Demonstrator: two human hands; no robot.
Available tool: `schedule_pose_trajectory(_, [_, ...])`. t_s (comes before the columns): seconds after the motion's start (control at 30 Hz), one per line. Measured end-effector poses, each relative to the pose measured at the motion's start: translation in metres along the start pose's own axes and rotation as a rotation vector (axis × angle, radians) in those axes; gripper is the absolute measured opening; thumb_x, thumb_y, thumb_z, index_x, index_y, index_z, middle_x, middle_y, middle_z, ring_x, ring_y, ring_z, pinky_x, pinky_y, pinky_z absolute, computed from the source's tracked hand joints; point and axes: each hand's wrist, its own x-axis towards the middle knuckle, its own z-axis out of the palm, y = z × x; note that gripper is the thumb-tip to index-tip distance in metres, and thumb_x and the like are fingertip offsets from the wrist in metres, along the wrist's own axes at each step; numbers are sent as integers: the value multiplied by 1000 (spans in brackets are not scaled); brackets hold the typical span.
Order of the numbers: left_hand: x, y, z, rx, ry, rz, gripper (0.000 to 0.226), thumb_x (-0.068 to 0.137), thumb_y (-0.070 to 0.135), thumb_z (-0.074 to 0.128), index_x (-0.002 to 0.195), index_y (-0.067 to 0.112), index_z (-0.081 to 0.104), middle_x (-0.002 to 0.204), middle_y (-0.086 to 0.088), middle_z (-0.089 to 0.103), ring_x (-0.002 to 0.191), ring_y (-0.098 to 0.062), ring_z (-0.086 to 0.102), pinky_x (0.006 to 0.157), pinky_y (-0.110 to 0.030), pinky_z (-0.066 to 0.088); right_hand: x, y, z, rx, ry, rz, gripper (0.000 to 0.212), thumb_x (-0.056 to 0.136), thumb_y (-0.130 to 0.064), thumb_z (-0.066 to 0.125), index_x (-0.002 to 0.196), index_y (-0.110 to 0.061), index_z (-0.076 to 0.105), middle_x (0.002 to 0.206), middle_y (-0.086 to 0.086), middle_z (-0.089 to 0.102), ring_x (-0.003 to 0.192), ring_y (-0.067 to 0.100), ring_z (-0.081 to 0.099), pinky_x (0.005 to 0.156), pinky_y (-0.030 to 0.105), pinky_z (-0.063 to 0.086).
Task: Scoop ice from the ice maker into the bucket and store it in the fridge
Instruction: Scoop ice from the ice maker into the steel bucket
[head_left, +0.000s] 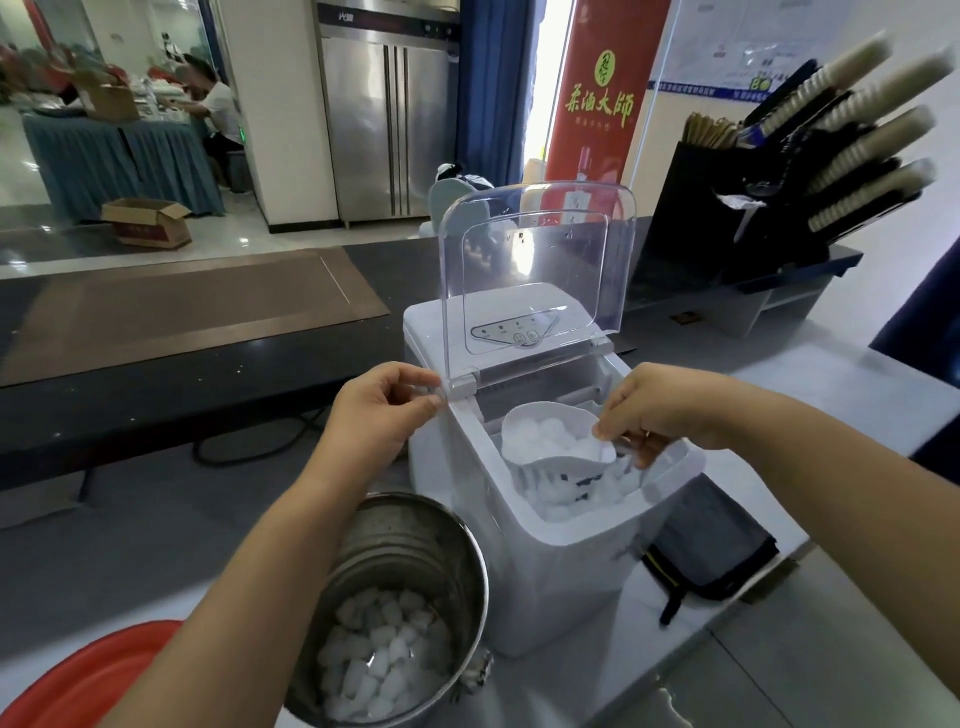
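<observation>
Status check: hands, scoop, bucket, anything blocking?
Left hand pinches open lid at hinge corner. Right hand holds ice-filled scoop inside ice maker. Bucket partly filled; left forearm crosses its near side.

The person's body appears as two arms only. The left hand (382, 410) and the right hand (660, 410) are bare. Both forearms are bare along their whole visible length, from the wrist to the frame edge. Clothing lies outside the view and cannot be determined.
</observation>
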Motion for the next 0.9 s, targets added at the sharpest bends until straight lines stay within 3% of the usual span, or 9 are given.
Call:
schedule_pose_trajectory(0.13, [-8, -6, -20, 13, 39, -25, 12, 83, 9, 69, 88, 20, 70, 72, -4, 63, 63, -9, 56, 55, -14, 49, -15, -14, 11, 34, -15, -42, 22, 80, -4, 67, 59, -2, 63, 52, 10, 53, 47, 20, 49, 49, 25, 51])
schedule_pose_trajectory(0.27, [-15, -17, -45, 29, 50, -49, 11, 82, 11, 70, 86, 22, 70, 74, -1, 67, 65, -6, 58, 53, -13, 49, -25, -34, 30, 23, -18, -51, 26, 81, -5, 67, 55, -4, 65, 50, 9, 55, 42, 16, 48, 45, 22, 47])
schedule_pose_trajectory(0.47, [-25, -32, -77, -16, 28, -53, 12, 82, 11, 70, 85, 22, 70, 60, 15, 65, 56, 4, 57, 51, -9, 44, -35, -55, 63, -4, -23, -31, 17, 80, -5, 65, 63, -1, 64, 50, 8, 62, 41, 15, 49, 44, 24, 47])
schedule_pose_trajectory(0.7, [-35, -45, -104, 24, -20, -65, 12, 82, 10, 69, 83, 22, 69, 58, 15, 64, 54, 5, 56, 51, -9, 44, -51, -68, 101, -90, -14, -18, 20, 75, -4, 62, 55, 0, 65, 50, 9, 60, 38, 16, 49, 41, 20, 44])
schedule_pose_trajectory(0.9, [-39, -55, -112, 50, -74, -106, 12, 82, 10, 70, 83, 22, 69, 66, 10, 65, 57, 4, 56, 55, -11, 44, -58, -75, 135, -154, -33, 40, 13, 70, -2, 58, 63, 5, 67, 55, 17, 60, 45, 25, 57, 55, 29, 54])
